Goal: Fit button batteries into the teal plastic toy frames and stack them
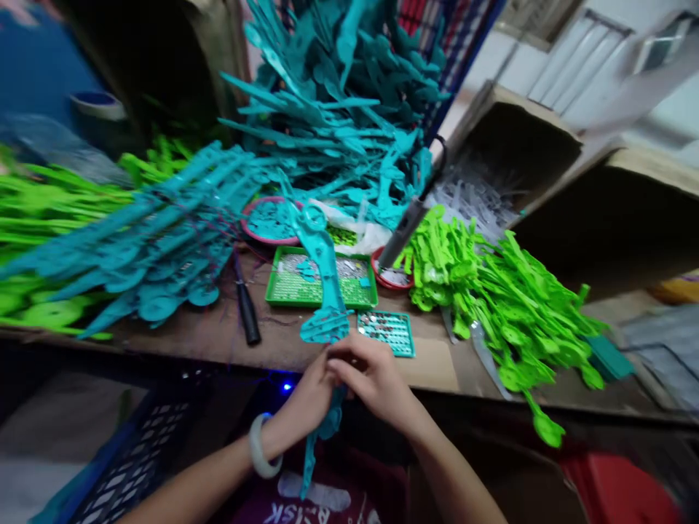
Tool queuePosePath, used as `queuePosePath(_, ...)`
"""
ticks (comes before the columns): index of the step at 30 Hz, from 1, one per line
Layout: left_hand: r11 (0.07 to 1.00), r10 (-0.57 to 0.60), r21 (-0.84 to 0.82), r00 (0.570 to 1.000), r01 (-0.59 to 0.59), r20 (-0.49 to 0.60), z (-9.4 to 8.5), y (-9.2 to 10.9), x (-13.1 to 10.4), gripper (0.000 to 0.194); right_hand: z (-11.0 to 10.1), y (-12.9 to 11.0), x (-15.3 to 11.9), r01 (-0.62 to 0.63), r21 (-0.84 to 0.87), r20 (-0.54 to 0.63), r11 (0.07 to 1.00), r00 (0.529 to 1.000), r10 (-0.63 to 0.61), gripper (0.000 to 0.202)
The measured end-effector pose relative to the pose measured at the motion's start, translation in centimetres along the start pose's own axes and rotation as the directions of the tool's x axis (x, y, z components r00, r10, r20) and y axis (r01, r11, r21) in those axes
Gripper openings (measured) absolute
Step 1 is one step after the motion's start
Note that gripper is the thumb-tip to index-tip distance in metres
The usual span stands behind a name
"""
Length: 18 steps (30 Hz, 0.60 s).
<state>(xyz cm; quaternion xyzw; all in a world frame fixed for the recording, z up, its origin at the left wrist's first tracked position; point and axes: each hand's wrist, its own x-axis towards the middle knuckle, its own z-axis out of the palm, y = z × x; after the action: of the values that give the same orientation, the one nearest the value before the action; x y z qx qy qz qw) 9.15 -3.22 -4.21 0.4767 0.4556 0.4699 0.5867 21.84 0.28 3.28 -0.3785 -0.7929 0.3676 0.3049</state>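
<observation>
- Brown work surface (pixel 281 336) under us, crowded right along; far left, lime-green parts (pixel 57 313) fan out across it.
- Next along, a stack of turquoise parts (pixel 164 240) leans over the green, with a black-handled tool (pixel 248 313) lying just beside it.
- Into the middle, a green tray (pixel 269 297) of small bits, and passing in front of it, the long turquoise piece (pixel 328 280), running from over the surface down past its edge toward the lap.
- It looks like thin moulded plastic: light, fairly stiff, a touch slick, its narrow ends likely the weak spots; the broader middle seems the place to grip.
- And that's where the left hand (pixel 311 393) is, fingers closed around the piece, partly hidden.
- Right hand (pixel 376 371) comes over the top, fingers curled, thumb and forefinger tips close together at the piece; whether they pinch anything, I can't tell.
- Just beyond, a small teal tray (pixel 404 348); further right, a heap of lime-green strips (pixel 491 298) spills over the edge.
</observation>
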Motion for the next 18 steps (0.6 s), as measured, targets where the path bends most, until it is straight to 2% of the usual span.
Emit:
queuePosePath(3, 0.998, 0.069, -0.015, 0.994, -0.068, 0.086, 0.1, 0.2, 0.5, 0.038, 0.4, 0.6, 0.2, -0.022, -0.034, -0.036, 0.999, 0.999, 0.02, 0.011)
queuePosePath(6, 0.997, 0.082, 0.006, 0.994, -0.082, 0.07, -0.3, 0.5, 1.0, 0.039, 0.7, 0.9, 0.5, -0.027, -0.036, -0.041, 0.999, 0.999, 0.025, 0.005)
queuePosePath(9, 0.995, 0.088, 0.039, 0.994, -0.09, 0.062, -0.9, 0.4, 1.0, 0.038, 0.8, 0.7, 0.5, -0.097, 0.132, 0.003, 0.986, 0.995, 0.098, 0.011)
queuePosePath(13, 0.993, 0.071, 0.086, 0.992, -0.081, 0.103, -1.2, -0.3, 0.6, 0.043, 0.7, 0.1, 0.6, -0.245, 0.416, 0.126, 0.875, 0.969, 0.212, 0.019)
queuePosePath(16, 0.992, 0.061, 0.104, 0.993, -0.072, 0.1, -1.2, -0.6, 0.0, 0.046, 0.7, -0.1, 0.5, -0.28, 0.488, 0.155, 0.827, 0.96, 0.233, 0.022)
queuePosePath(18, 0.989, 0.015, 0.144, 0.995, -0.029, 0.094, -2.0, 0.0, -0.5, 0.045, 0.8, -0.2, 0.0, -0.229, 0.445, 0.094, 0.866, 0.973, 0.209, 0.023)
